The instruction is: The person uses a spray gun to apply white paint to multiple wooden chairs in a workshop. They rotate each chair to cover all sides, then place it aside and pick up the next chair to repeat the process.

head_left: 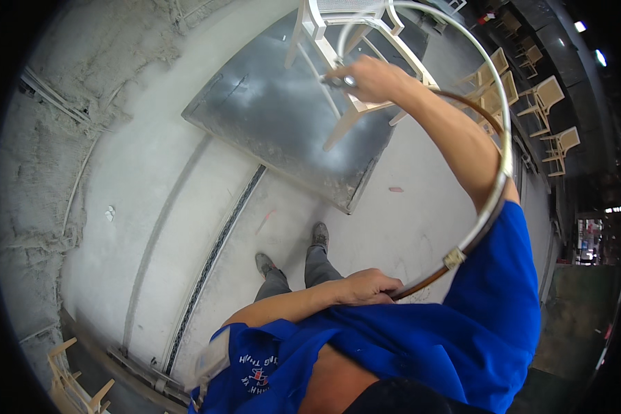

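Just past twelve o'clock I have the right grip [372, 77] closed round a metal spray gun [338, 81], which reaches me slightly blurred. At five o'clock I read the left grip [369, 286] as curled round hose, close to the front of the blue shirt [421, 331]. A pale hose [508, 138] loops from the gun over the top and down past three o'clock; a brown hose [486, 114] emerges from behind the right forearm and runs along with it, and I see tape [454, 259] round them at four.

Next to the gun, between twelve and one, is the chair [359, 107]: pale wood, slim rails, straight legs, its top cut off by my view. I can't tell whether the gun touches it. It stands upright on a dark platform [255, 117], glossy with cloudy pale patches and worn at the edges.

Farther out I get a dusty grey floor [159, 159], a chain track [217, 252] running toward seven o'clock, and dark shoes [319, 234] below centre. A rough, crusted grey surface [41, 172] fills eight to eleven. More wooden chairs [546, 96] line two o'clock before a dark background with bright lamps [579, 26]; another wooden chair [65, 376] sits at eight.
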